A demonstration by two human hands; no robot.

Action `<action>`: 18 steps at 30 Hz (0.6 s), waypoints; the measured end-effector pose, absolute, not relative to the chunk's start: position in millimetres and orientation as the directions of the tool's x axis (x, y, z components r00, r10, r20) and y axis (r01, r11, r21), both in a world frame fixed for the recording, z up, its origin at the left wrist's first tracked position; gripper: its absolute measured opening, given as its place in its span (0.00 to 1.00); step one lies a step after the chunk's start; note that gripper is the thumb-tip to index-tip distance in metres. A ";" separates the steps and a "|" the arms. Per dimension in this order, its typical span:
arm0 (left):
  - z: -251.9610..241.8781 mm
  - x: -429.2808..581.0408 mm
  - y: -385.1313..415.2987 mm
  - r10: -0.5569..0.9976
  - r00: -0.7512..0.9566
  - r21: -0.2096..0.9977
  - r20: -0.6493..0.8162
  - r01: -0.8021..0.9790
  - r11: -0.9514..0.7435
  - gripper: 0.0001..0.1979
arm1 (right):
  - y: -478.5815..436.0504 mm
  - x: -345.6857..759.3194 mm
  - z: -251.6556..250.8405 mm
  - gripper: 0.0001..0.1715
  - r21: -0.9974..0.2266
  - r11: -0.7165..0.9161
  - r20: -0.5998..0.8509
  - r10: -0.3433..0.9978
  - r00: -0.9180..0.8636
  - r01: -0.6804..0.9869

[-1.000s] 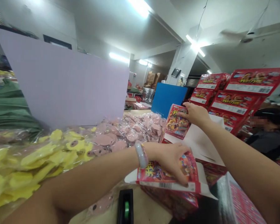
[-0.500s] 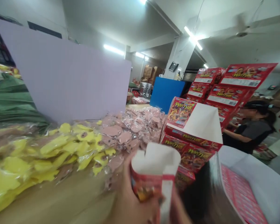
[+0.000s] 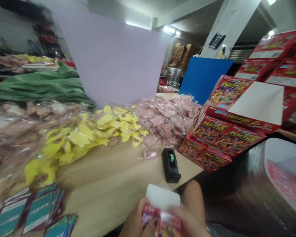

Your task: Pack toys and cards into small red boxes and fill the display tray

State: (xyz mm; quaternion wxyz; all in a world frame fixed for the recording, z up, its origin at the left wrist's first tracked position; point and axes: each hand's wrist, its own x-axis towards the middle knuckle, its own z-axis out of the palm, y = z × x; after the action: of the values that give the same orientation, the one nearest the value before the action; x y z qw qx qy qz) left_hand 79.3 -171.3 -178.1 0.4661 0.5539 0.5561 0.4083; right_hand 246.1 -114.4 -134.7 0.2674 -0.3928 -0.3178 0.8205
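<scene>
A small red printed paper box [image 3: 150, 214] is low in the view, close to my body. Its white flap [image 3: 162, 197] stands up at the top. My left hand [image 3: 135, 219] grips the box's left side. On the right side, my right hand [image 3: 187, 220] is closed round it, its fingers blurred by motion. The lower part of the box runs out of the frame. Beyond the hands, a black tape dispenser [image 3: 171, 166] with green tape lies near the table edge.
Bagged yellow pieces [image 3: 81, 133] and bagged pink pieces [image 3: 162, 121] are heaped along the table [image 3: 108, 184]. Teal cards [image 3: 39, 207] lie at front left. Red display boxes [image 3: 212, 131] are stacked at right, near a co-worker's arm [image 3: 292, 135]. A bare knee [image 3: 194, 194] shows below.
The small box has moved down toward my body, with both hands on it. My view has turned left and down, bringing the tape dispenser and teal cards into sight.
</scene>
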 end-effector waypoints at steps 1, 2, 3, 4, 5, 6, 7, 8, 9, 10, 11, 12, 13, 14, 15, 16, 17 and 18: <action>-183.2 80.2 -172.7 0.991 0.086 0.985 -0.101 0.148 0.087 0.16 | -115.1 247.2 -136.8 0.34 -0.770 -0.623 -0.451 0.683 -0.574 -0.137; -186.8 81.4 -173.8 0.987 0.095 0.991 -0.129 0.040 0.125 0.20 | -114.8 248.2 -136.9 0.32 -0.830 -0.554 -0.407 0.680 -0.610 -0.064; -188.8 82.6 -175.0 0.984 0.080 0.984 -0.158 -0.073 0.164 0.26 | -114.0 248.9 -134.7 0.30 -0.890 -0.456 -0.355 0.660 -0.662 0.022; -188.8 83.4 -176.9 0.980 0.053 0.965 -0.190 -0.172 0.196 0.33 | -113.0 248.7 -130.6 0.29 -0.933 -0.345 -0.308 0.632 -0.711 0.097; -187.1 83.7 -179.6 0.975 0.027 0.947 -0.220 -0.235 0.220 0.39 | -112.4 247.4 -125.0 0.27 -0.958 -0.237 -0.275 0.609 -0.744 0.161; -184.0 83.3 -182.8 0.971 0.008 0.939 -0.240 -0.253 0.234 0.42 | -112.5 245.0 -118.5 0.26 -0.965 -0.153 -0.263 0.603 -0.753 0.214; -180.1 82.3 -186.6 0.970 -0.011 0.947 -0.242 -0.219 0.234 0.43 | -113.4 241.8 -111.9 0.25 -0.960 -0.113 -0.270 0.618 -0.738 0.256; -176.0 80.9 -190.4 0.974 -0.028 0.964 -0.226 -0.151 0.220 0.42 | -115.1 237.9 -105.9 0.24 -0.952 -0.105 -0.286 0.636 -0.717 0.287; -172.3 79.3 -194.2 0.980 -0.038 0.978 -0.196 -0.076 0.193 0.41 | -117.4 233.9 -100.7 0.25 -0.946 -0.107 -0.301 0.643 -0.704 0.306; -169.4 77.6 -197.7 0.986 -0.040 0.987 -0.160 -0.015 0.159 0.39 | -119.9 230.1 -96.6 0.25 -0.943 -0.109 -0.310 0.635 -0.707 0.316; -167.6 76.0 -200.7 0.991 -0.037 0.991 -0.128 0.022 0.129 0.39 | -122.1 227.0 -93.6 0.25 -0.941 -0.118 -0.319 0.619 -0.718 0.316; -166.9 74.7 -203.4 0.994 -0.031 0.994 -0.102 0.037 0.103 0.39 | -123.9 224.5 -91.3 0.25 -0.944 -0.124 -0.316 0.611 -0.726 0.307; -167.3 73.8 -205.8 0.996 -0.023 0.996 -0.082 0.038 0.083 0.39 | -125.1 223.0 -89.3 0.24 -0.948 -0.118 -0.304 0.617 -0.726 0.297; -168.5 73.2 -207.9 0.998 -0.015 0.997 -0.067 0.027 0.068 0.39 | -125.5 222.2 -87.1 0.23 -0.950 -0.107 -0.293 0.632 -0.718 0.294; -170.2 73.0 -209.9 0.998 -0.008 0.998 -0.055 0.016 0.055 0.39 | -125.4 222.0 -84.5 0.22 -0.950 -0.097 -0.287 0.647 -0.706 0.297; -172.1 73.0 -211.8 0.999 0.001 0.999 -0.046 0.006 0.046 0.39 | -125.2 222.2 -81.4 0.22 -0.949 -0.078 -0.280 0.654 -0.703 0.306; -173.8 73.2 -213.5 0.999 0.011 0.999 -0.043 -0.001 0.043 0.39 | -125.2 222.5 -78.1 0.22 -0.948 -0.044 -0.270 0.642 -0.718 0.317; -174.7 73.4 -214.9 0.999 0.020 0.999 -0.044 -0.004 0.044 0.40 | -126.0 222.7 -75.2 0.21 -0.946 0.000 -0.260 0.604 -0.753 0.326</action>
State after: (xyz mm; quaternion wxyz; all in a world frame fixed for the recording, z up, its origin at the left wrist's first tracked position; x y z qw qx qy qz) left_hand 73.4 -214.9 -174.7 0.5168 0.4926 0.5049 0.4851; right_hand 222.7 -126.0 -75.2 0.1116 -0.3329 -0.6981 0.6240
